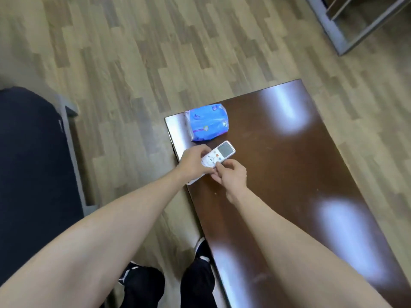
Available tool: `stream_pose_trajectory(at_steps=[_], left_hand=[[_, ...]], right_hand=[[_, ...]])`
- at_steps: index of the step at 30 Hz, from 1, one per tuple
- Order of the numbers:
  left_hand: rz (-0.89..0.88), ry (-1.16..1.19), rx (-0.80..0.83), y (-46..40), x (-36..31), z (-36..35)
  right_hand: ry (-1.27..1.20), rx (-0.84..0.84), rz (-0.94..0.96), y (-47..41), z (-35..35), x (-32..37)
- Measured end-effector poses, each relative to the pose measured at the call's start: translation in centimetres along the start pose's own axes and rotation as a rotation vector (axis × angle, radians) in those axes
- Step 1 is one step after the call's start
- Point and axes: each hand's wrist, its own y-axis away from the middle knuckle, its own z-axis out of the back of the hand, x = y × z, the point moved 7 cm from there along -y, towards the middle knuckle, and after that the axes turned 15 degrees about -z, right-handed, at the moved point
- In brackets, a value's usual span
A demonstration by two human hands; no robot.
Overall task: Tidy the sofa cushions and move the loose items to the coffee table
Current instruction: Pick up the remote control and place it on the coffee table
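A white remote control (220,154) with a grey screen lies at the left end of the dark brown coffee table (300,174). My left hand (192,163) grips its lower end from the left. My right hand (231,175) pinches the same end from below with thumb and forefinger. Just beyond the remote sits a blue plastic tissue pack (208,122), flat on the table near its far left corner. A thin white item (193,181) peeks out under my left wrist at the table edge; I cannot tell what it is.
The dark navy sofa (33,163) with its grey frame stands at the left. Wood-pattern floor lies between sofa and table. A grey metal shelf frame (347,30) is at the top right. My feet in dark shoes (200,252) stand beside the table's near edge.
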Motion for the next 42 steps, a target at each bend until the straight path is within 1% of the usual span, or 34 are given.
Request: stream_pose_trajectory(at_steps=[3,8,11,14,16,20,25,30,38,40,42], left_hand=[[-0.086,-0.143,0.09,-2.3,-1.0,-3.4],[-0.105,-0.244,0.121,-4.2,-1.1,-7.2],[-0.093,-0.286,0.139,-5.2,-1.0,-8.6],[-0.081,-0.337,0.183,-6.0,-0.8,-9.7],[-0.081,-0.369,0.189,-6.4,-0.8,-9.9],[-0.081,-0.424,0.193,-6.8,-0.8,-9.8],[-0.084,-0.462,0.151,-7.0,-0.5,-9.1],[-0.085,-0.493,0.086,-7.1,-0.7,-8.5],[-0.082,-0.48,-0.011,-5.9,-2.1,-6.9],[-0.04,-0.417,-0.085,-4.9,-2.6,-5.6],[0.057,-0.265,-0.235,-3.6,-2.4,-4.1]], right_hand=[[-0.079,-0.011,-0.05,-2.1,2.9,0.2],[-0.112,-0.023,-0.122,-5.8,5.8,-0.4],[-0.112,-0.08,-0.121,-7.6,6.5,-0.3],[-0.013,-0.155,-0.056,-8.3,7.1,0.1],[0.055,-0.148,-0.014,-8.5,7.0,0.6],[0.168,-0.16,-0.001,-9.0,7.5,1.6],[0.273,-0.129,0.056,-9.2,7.4,3.0],[0.29,-0.13,0.061,-9.6,6.9,3.6],[0.288,-0.15,0.064,-8.8,7.2,3.6],[0.307,-0.181,0.08,-8.0,7.3,3.8],[0.333,-0.202,0.104,-7.1,7.1,4.1]])
